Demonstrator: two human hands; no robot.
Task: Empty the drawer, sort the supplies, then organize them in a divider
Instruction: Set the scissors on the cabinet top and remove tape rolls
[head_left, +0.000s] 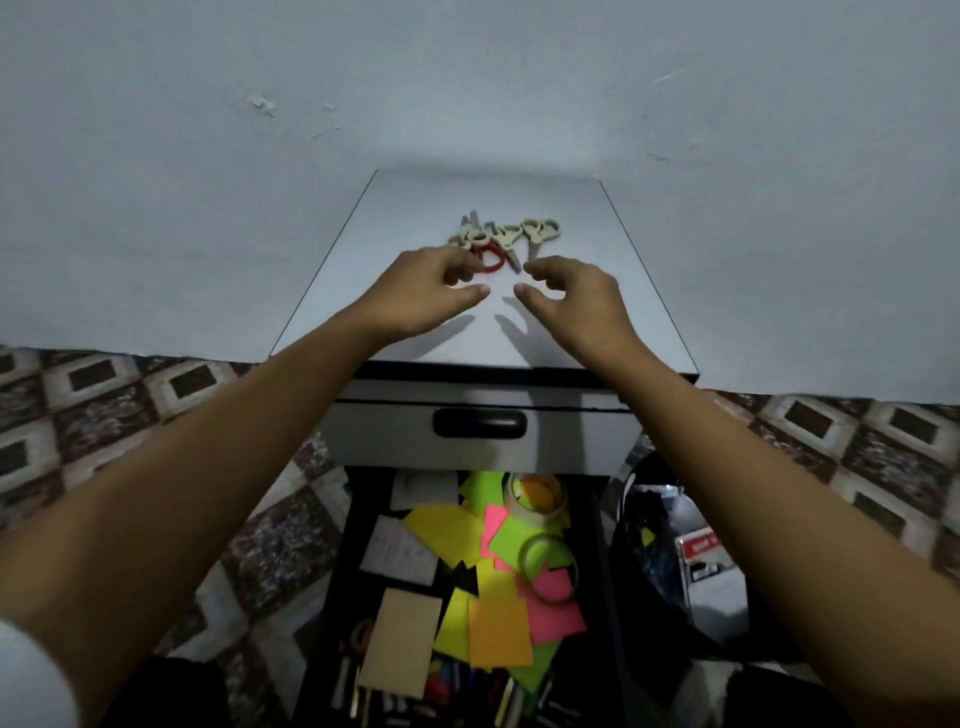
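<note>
Several beige-handled scissors (511, 232) and one red-handled pair (488, 258) lie in a cluster on top of a white cabinet (597, 322). My left hand (434, 288) hovers just in front of the red pair, fingers curled and apart, holding nothing. My right hand (569, 296) hovers beside it, also empty with fingers apart. Below, an open black drawer (343, 545) holds bright sticky notes (498, 618), two tape rolls (548, 569), a tan card (400, 642), white paper slips and pens along its near end.
A shut upper drawer with a black handle (479, 422) sits above the open one. A dark bin (675, 556) with packaging stands to the right on the patterned floor. A pale wall rises behind the cabinet.
</note>
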